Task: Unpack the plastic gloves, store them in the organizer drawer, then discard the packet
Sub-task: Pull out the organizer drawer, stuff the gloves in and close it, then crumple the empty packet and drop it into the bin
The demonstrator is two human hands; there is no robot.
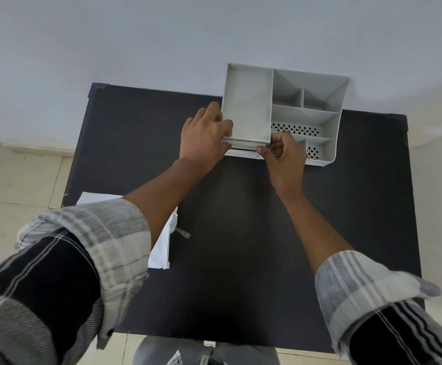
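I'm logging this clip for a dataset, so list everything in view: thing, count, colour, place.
Table: one, black, centre, against the wall.
Organizer: one, grey, several open compartments, far edge of the table.
Drawer: one, white front, slightly out at the organizer's near left base.
Packet: one, white, near left of the table, partly under the left forearm.
Wall: pale blue-grey, behind the table.
Floor: beige tiles, around the table.
Left hand: grips the organizer's near left corner.
Right hand: fingers curled at the drawer's right end.
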